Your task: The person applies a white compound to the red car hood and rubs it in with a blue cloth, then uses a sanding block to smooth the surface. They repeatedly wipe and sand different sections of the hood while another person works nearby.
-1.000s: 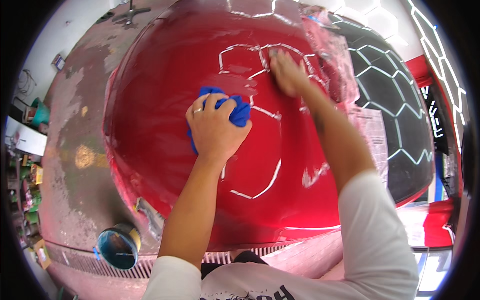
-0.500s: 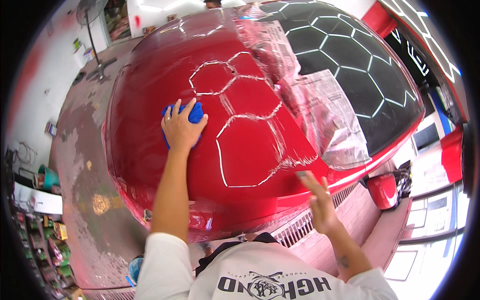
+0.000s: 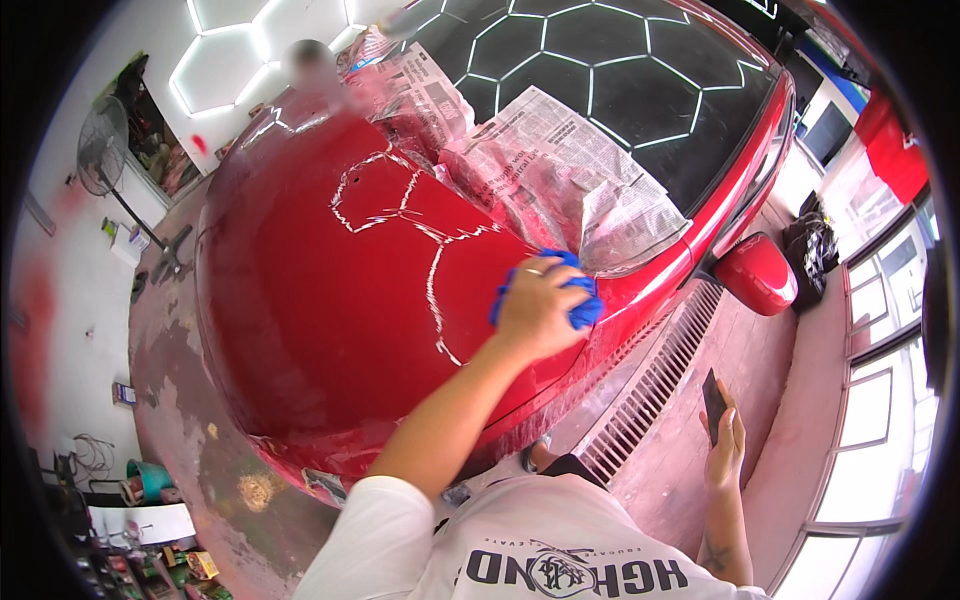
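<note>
My left hand (image 3: pixel 540 312) presses a bunched blue cloth (image 3: pixel 586 312) onto the red car hood (image 3: pixel 310 310), by its right edge near the windshield corner. Its fingers curl over the cloth. Out to the right, clear of the car, my right hand (image 3: pixel 727 450) holds a thin, dark, flat block (image 3: pixel 713 402) upright between thumb and fingers. Pink-stained newspaper (image 3: pixel 560 160) and clear film cover the base of the windshield (image 3: pixel 620 70). White ceiling lights reflect as jagged lines on the hood.
A red side mirror (image 3: pixel 757 274) juts out at the right, above a floor grate (image 3: pixel 650 385). At the far left stand a pedestal fan (image 3: pixel 103 150), a teal bucket (image 3: pixel 152 480) and cluttered items on the floor. A blurred person (image 3: pixel 312 65) is beyond the hood.
My left hand has carried the cloth rightward across the hood, from its left middle to the right edge. My right hand has moved right and down, away from the hood. The view has shifted.
</note>
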